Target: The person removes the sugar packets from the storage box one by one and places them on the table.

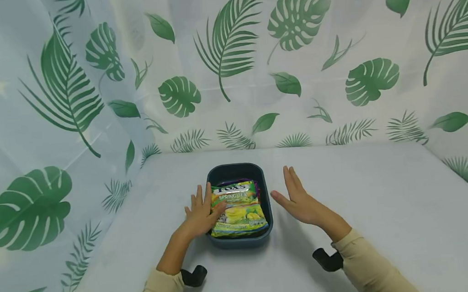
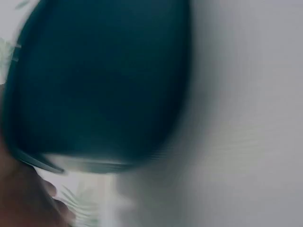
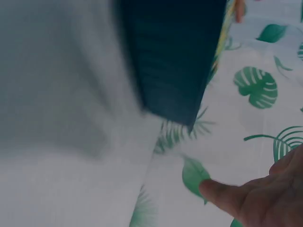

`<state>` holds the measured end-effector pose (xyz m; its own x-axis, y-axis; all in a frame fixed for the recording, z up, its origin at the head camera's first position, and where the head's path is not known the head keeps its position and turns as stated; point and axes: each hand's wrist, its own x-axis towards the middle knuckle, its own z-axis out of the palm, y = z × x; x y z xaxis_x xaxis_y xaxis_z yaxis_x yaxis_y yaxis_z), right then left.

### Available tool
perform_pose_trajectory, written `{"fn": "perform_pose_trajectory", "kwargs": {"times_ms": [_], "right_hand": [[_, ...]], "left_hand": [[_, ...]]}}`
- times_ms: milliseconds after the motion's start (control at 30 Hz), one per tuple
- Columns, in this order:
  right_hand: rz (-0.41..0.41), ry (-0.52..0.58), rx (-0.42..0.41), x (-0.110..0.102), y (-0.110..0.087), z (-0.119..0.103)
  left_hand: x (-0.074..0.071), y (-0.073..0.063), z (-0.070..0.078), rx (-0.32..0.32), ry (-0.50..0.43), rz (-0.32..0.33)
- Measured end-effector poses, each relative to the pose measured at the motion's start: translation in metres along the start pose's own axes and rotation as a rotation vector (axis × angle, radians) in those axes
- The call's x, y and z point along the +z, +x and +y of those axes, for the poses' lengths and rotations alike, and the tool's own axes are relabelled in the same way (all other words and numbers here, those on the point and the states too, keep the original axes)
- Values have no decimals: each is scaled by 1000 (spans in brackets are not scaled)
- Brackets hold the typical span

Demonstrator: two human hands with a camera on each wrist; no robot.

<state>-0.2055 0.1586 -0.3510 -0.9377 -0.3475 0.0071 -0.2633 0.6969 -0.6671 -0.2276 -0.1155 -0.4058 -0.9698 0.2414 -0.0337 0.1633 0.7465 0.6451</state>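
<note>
A dark blue-green bin (image 1: 241, 242) with rounded corners stands on the white table, holding candy bags. On top lies a green and yellow bag (image 1: 239, 216) printed "FOX'S SPRING TEA", with a purple wrapper partly visible beneath it. My left hand (image 1: 200, 216) is at the bin's left side, fingers spread, thumb over the bag; whether it touches cannot be told. To the right of the bin, my right hand (image 1: 304, 204) hovers apart from it with fingers extended and nothing held. The left wrist view shows the bin's wall (image 2: 99, 85) close up and blurred.
The white table (image 1: 369, 190) spreads around the bin. Behind and to the left hang white curtains (image 1: 248, 113) with green leaf prints. A black curved wrist mount (image 1: 195, 276) sits by the left sleeve, and another mount (image 1: 328, 259) by the right.
</note>
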Motion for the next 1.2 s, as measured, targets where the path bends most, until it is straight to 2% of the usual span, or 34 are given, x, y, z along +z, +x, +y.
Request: {"fn": "perform_pose_trajectory", "kwargs": {"times_ms": [133,200,333,400,467,600,667,867,1033,1133,1200], "right_hand": [[-43,164,-37,13,6,-17],[-55,254,-26,22,8,-25],[-54,390,32,40,11,-33],[-52,414,57,47,11,-34],[-37,410,61,50,13,-34],[-21,394,62,47,19,-32],[-44,412,73,45,22,-31],[-159,518,122,44,27,-33],[-161,593,132,43,27,-38],[-171,682,126,42,28,-37],[-185,743,118,42,29,-35]], "left_hand": [[11,5,-13,73,-278,28],[16,6,-18,111,-377,28],[27,3,-24,105,-517,16],[32,0,-26,77,-571,4],[35,1,-27,76,-611,5],[34,5,-26,85,-673,5],[31,8,-25,86,-684,9],[24,11,-28,54,-694,1],[21,11,-32,41,-697,6],[21,10,-35,49,-692,8],[16,5,-30,45,-694,8]]}}
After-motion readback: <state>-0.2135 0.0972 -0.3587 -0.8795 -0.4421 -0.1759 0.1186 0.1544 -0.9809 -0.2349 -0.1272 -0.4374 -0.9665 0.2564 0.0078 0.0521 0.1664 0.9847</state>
